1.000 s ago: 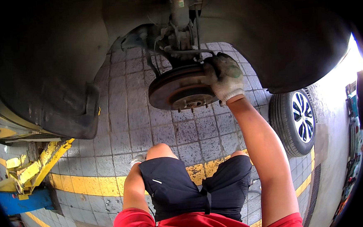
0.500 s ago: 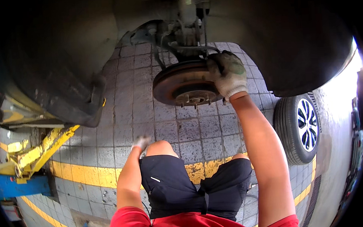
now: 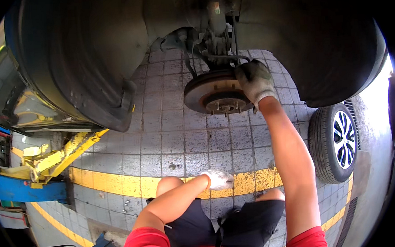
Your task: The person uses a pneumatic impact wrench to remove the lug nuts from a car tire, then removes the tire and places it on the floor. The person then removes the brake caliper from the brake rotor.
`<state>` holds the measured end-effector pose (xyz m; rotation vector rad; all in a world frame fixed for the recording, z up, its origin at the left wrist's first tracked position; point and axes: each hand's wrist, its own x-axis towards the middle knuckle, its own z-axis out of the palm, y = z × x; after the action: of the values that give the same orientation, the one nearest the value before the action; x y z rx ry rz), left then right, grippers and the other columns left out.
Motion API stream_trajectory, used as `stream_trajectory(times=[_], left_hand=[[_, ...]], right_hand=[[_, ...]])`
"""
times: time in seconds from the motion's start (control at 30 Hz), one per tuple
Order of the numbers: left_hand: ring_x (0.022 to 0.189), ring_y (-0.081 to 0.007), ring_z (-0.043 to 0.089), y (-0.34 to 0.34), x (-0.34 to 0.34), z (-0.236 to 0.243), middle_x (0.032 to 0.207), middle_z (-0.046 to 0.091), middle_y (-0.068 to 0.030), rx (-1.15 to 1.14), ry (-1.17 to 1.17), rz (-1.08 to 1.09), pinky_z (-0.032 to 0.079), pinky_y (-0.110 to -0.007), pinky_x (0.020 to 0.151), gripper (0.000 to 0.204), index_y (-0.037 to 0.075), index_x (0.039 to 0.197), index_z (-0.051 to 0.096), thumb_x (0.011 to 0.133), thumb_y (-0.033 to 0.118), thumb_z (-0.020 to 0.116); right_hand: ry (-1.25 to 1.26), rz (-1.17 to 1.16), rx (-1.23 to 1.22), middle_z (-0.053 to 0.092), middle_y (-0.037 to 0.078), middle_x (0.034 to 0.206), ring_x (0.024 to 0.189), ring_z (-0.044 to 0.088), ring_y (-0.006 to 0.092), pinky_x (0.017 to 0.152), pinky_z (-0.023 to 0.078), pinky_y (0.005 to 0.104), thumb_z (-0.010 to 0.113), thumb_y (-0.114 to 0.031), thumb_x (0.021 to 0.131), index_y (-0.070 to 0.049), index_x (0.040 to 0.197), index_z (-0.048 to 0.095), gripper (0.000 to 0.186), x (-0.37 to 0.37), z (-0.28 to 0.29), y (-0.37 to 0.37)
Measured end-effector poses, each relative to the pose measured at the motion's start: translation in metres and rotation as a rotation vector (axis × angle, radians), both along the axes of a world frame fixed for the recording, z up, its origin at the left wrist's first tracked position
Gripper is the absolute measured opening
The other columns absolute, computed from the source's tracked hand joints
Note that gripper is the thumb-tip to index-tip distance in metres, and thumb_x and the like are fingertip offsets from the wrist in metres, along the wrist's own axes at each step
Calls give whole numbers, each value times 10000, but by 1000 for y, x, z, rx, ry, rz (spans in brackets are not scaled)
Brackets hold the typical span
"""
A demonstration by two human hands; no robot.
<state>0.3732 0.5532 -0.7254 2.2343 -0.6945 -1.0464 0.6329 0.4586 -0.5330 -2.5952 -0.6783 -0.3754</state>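
Sitting at rusty round metal brake disc (image 3: 208,92), grimy white-gloved right hand (image 3: 254,80), grip hidden, could get pinched if disc turns; white-gloved left hand (image 3: 219,180) curled, contents unclear.

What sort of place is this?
Most likely a car repair shop: there's an exposed brake disc, a detached wheel off to the right, and what looks like a yellow lift arm at the left.

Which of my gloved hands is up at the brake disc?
Your right hand, at the brake disc; your left hand is lower, near your knees.
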Motion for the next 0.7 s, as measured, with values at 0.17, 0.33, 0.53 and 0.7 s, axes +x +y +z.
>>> stream_trajectory(times=[0.17,0.33,0.53,0.7], left_hand=[[1210,-425,655,-26,-68,-6,1295,694,-209,10,-35,323,507,-513,1017,468,143,1400,608,1010,388,522],[1176,-420,673,-51,-146,17,1324,677,-224,129,115,227,498,-526,1036,448,143,1430,588,1047,345,471],[1024,-342,724,-60,-193,140,1056,720,-194,40,249,694,544,-451,975,411,118,1395,602,1054,341,544],[1205,-395,683,-4,-201,263,1320,684,-241,298,308,765,535,-441,1020,564,121,1525,490,1032,384,564]], right_hand=[[7,68,33,716,181,1244,1243,587,401,1095,440,511,551,-433,988,-140,1203,751,414,3,1,-5],[198,86,34,645,189,1358,1340,533,400,1137,426,490,614,-387,961,-140,1310,687,434,-8,17,-6],[350,-56,210,485,224,1561,1456,431,444,1228,345,516,649,-299,992,-51,1508,509,590,-193,-16,-123],[1601,-638,-18,590,235,1452,1378,551,348,1136,449,438,578,-377,1016,-18,1434,605,552,-546,-62,-372]])
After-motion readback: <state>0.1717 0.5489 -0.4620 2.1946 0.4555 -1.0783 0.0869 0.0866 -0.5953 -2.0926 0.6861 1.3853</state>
